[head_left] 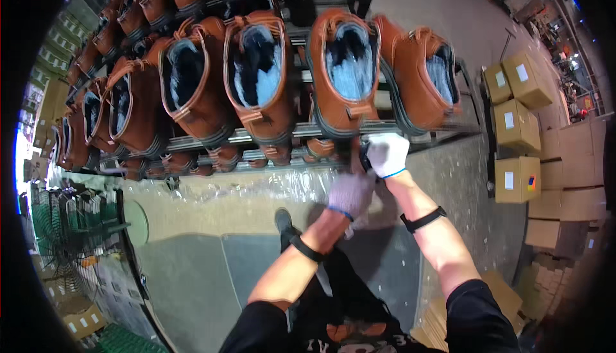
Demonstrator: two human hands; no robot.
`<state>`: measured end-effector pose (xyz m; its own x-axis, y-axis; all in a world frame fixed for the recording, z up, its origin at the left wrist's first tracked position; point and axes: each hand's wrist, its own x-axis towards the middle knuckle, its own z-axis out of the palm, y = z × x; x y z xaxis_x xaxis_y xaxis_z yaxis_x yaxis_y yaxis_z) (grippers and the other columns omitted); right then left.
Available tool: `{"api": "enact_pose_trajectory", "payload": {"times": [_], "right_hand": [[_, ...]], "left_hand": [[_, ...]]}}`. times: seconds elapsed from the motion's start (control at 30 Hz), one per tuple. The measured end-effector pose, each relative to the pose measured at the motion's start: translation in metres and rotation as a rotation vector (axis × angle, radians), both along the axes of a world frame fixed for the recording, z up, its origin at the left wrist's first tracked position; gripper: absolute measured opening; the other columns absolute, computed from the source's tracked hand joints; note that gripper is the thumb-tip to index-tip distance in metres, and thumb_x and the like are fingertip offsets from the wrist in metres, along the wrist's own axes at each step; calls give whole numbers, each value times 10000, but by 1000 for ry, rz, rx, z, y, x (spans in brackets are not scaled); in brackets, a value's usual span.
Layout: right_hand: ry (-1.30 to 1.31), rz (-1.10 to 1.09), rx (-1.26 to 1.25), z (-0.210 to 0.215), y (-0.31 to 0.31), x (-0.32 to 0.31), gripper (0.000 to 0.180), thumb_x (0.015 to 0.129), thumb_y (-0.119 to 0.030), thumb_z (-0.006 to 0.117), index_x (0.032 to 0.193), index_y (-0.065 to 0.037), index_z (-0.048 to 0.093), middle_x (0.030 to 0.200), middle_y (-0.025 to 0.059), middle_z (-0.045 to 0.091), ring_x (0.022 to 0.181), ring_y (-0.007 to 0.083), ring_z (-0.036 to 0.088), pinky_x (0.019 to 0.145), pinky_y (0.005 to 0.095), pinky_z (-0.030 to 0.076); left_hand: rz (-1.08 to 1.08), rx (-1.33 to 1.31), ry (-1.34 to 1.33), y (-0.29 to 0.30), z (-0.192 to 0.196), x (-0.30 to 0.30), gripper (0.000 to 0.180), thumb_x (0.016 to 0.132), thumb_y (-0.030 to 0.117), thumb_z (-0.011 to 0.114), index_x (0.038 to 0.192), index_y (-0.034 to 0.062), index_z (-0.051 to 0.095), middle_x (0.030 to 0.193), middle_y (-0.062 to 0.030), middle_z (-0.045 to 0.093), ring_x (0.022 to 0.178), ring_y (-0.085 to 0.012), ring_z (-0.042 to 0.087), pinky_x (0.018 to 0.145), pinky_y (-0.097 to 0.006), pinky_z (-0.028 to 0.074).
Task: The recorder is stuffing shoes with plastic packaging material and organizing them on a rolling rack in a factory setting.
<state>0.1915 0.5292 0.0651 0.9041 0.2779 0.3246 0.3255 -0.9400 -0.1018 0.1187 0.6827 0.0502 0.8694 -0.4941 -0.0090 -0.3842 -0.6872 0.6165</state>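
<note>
Your gloved right hand [388, 151] is curled beside a dark brown item [357, 154], with your gloved left hand [351, 194] just below; blur hides whether either actually grips it. The item appears below the rack's [307, 131] front rail, under a brown shoe [350, 77].

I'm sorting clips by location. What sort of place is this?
Probably a shoe factory or packing area: brown shoes stand in rows on a metal rack, and cardboard boxes are stacked at the right.
</note>
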Motion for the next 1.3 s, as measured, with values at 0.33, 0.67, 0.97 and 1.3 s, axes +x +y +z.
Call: {"api": "enact_pose_trajectory", "payload": {"times": [0.33,0.67,0.97,1.3], "right_hand": [[692,-228,-205,30,26,-2,265,884,-172,571,978,-41,781,946,220,750,910,429,714,806,528,565],[144,59,713,61,38,-95,533,875,52,663,1400,-28,622,1205,168,719,1121,408,691,1013,411,528],[782,347,-174,103,-9,-99,271,842,-328,726,912,-67,741,929,141,762,898,436,720,805,497,589],[608,358,190,131,26,-102,778,797,-171,847,1508,-34,561,1355,242,679,1279,441,629,1102,487,507]], "left_hand": [[14,40,17,4,-14,-9,273,987,296,627,1116,72,717,944,-182,767,851,-402,764,723,-522,597],[-66,-702,70,22,-13,48,350,1027,304,655,1272,54,669,1107,-270,740,1006,-410,736,871,-480,568],[-77,-403,448,96,23,-52,302,992,175,737,1244,14,700,1181,-140,739,1038,-230,743,942,-423,607],[-35,-502,270,109,50,-33,257,957,261,742,1130,71,760,1003,-234,737,942,-406,719,810,-471,571]]}}
